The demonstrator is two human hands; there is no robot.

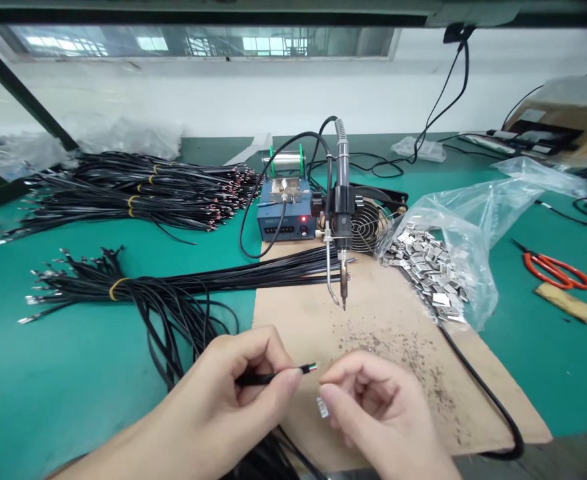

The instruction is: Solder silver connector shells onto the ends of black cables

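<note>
- The left hand [236, 413], bottom center of the frame, had a black cable [309, 368] pinched between thumb and fingers, colored wire ends poking out toward the right.
- The right hand [391, 407], just right of that, was pinching a tiny silvery connector [322, 407], near the cable tip but apart from it.
- A soldering iron [343, 220] pointed tip-down mid-frame, over some pretty speckled cardboard [293, 313].
- Behind it sat a blue soldering station [281, 223], red light on.
- Banded cable bundles [98, 200] filled the upper left; loose metal connector shells [426, 263] lay right of center.
</note>
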